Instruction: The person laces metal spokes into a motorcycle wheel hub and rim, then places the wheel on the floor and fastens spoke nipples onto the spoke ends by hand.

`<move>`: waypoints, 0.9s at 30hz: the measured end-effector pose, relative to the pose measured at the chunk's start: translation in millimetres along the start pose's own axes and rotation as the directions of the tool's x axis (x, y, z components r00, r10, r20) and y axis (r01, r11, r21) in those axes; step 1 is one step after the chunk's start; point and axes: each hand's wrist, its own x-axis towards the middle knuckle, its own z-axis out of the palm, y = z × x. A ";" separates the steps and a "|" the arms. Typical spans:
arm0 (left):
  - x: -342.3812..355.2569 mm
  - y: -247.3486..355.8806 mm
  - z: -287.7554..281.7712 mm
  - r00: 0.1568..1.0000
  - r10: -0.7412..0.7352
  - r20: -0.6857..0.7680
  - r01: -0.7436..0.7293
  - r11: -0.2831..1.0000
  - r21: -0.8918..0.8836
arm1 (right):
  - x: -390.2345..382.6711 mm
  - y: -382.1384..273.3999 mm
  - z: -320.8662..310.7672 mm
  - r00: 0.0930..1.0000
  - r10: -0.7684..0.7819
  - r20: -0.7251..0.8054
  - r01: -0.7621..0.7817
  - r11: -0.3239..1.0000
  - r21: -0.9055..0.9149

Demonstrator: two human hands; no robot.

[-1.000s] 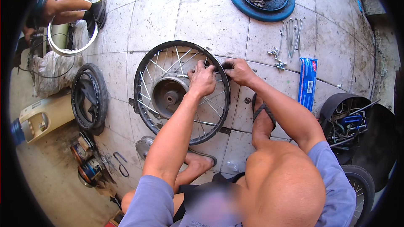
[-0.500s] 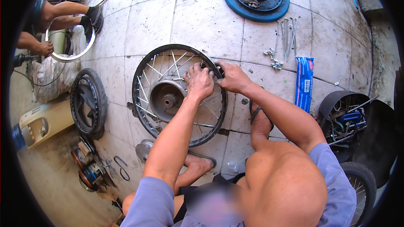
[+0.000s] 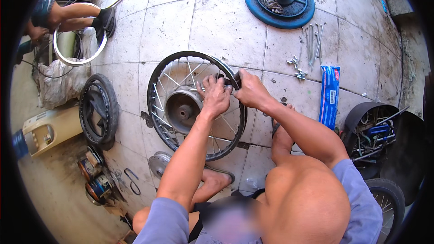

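Grubby white tiles make up the floor (image 3: pixel 235 27), and a black wheel (image 3: pixel 150 97) lies on it in front of us. We see a round gray hub (image 3: pixel 185 110) in its middle, with silver spokes (image 3: pixel 161 118) going out to the rim (image 3: pixel 243 116). Our left hand (image 3: pixel 218 97) reaches over the wheel, just inside the rim at the far right part. Its fingers are bent and a bit spread; we cannot tell if the tips pinch a spoke. Our right hand (image 3: pixel 251 91) curls at the outside of the same bit of rim, and we cannot tell what its hidden fingertips pinch. The hub sits to the left of our fingers and a little closer to us, so our left hand is nearer to it. The wheel is round, with no long side. Farther right, we see loose spokes (image 3: pixel 312 45) pointing away from us, small silver bits (image 3: pixel 298 73) and a blue packet (image 3: pixel 329 97).
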 end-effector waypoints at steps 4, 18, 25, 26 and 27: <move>0.8 -1.3 -6.4 0.996 -0.001 0.089 0.003 1.000 -0.021 | -0.8 -2.3 -3.5 0.998 -0.046 0.053 0.049 0.998 -0.047; 6.8 11.6 -2.5 0.992 -0.090 0.086 0.087 0.995 0.042 | 1.4 -0.6 -6.3 0.997 0.032 0.077 -0.030 0.999 -0.021; 11.5 20.4 -4.8 0.960 -0.199 0.199 0.181 0.978 0.108 | 3.5 7.5 -2.0 0.997 -0.025 0.067 0.028 0.998 -0.059; 10.2 17.1 -4.6 0.959 -0.199 0.200 0.180 0.978 0.110 | 4.0 6.9 -2.0 0.997 -0.024 0.067 0.027 0.998 -0.057; 7.8 11.7 -4.6 0.975 -0.142 0.169 0.134 0.990 0.053 | 4.3 4.6 -2.7 0.996 0.016 0.086 -0.013 0.999 -0.032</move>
